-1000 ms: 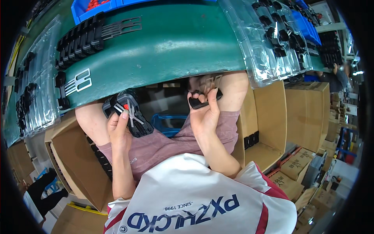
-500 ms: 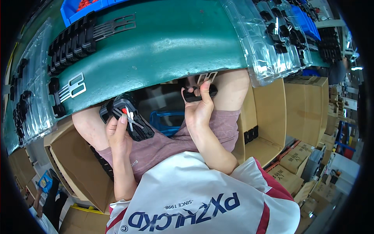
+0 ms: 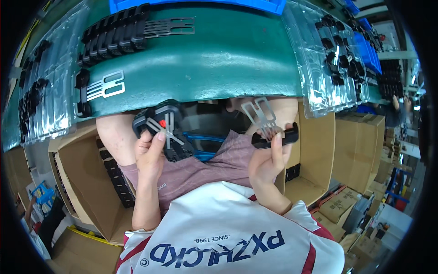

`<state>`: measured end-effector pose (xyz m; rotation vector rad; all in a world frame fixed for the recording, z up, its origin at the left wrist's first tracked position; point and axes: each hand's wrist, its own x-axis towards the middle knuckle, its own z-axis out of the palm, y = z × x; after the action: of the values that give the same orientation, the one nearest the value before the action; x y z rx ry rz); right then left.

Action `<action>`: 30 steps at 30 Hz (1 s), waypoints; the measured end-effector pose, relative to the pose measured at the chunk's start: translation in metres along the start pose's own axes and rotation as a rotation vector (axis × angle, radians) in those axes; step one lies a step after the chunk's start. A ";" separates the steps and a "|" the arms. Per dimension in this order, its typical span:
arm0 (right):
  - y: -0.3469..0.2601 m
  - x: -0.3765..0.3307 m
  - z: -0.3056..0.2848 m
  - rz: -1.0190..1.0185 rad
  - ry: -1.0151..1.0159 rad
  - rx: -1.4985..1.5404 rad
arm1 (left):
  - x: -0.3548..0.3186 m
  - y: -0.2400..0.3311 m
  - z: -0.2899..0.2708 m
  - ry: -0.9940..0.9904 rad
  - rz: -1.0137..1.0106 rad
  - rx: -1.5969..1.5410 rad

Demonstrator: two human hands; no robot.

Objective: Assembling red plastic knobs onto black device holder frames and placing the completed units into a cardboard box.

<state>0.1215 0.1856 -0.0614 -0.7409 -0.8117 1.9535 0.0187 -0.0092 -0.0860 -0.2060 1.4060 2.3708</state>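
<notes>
My left hand (image 3: 149, 154) is closed on a black plastic housing (image 3: 180, 150) above my lap. A small red piece (image 3: 162, 123) and pale crossed metal strips (image 3: 169, 133) show on the housing's face, with my thumb against the strips. To the right, my right hand (image 3: 269, 166) grips a forked metal plate with a black end piece (image 3: 263, 115). Its slotted metal part points up toward the bench edge, and the black end lies across my fingers. The two held parts are well apart.
On the green bench (image 3: 219, 68) are a row of black parts with metal plates (image 3: 114, 36) and a single similar part (image 3: 83, 93). Clear plastic trays (image 3: 315, 86) lie at both sides. A blue bin (image 3: 200, 3) stands behind. Cardboard boxes (image 3: 315, 160) flank my legs.
My right hand has moved right and a little down with the forked plate, now turned into fuller view. My left hand keeps its hold on the housing. The whole view has shifted slightly.
</notes>
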 end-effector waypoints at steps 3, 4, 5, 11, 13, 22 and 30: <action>0.001 0.008 0.007 -0.324 -0.199 -0.261 | -0.005 0.010 0.014 -0.009 0.023 0.013; 0.001 0.014 0.010 -0.472 -0.295 -0.375 | -0.006 0.013 0.020 -0.016 0.032 0.025; 0.002 0.023 0.015 -0.624 -0.389 -0.487 | -0.005 0.017 0.026 -0.024 0.039 0.037; -0.020 0.066 0.048 -0.949 -0.952 -1.260 | -0.008 0.024 0.028 -0.043 0.048 0.010; -0.026 0.070 0.061 -0.936 -1.074 -1.450 | -0.010 0.024 0.027 -0.045 0.042 -0.004; -0.043 0.074 0.100 -0.781 -1.394 -1.624 | -0.013 0.021 0.024 -0.028 0.045 -0.068; -0.036 0.073 0.092 -0.815 -1.340 -1.602 | -0.013 0.025 0.018 -0.054 0.067 -0.049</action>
<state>0.0371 0.2411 0.0092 0.3590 -2.9277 0.4462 0.0223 -0.0080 -0.0525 -0.1087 1.3509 2.4486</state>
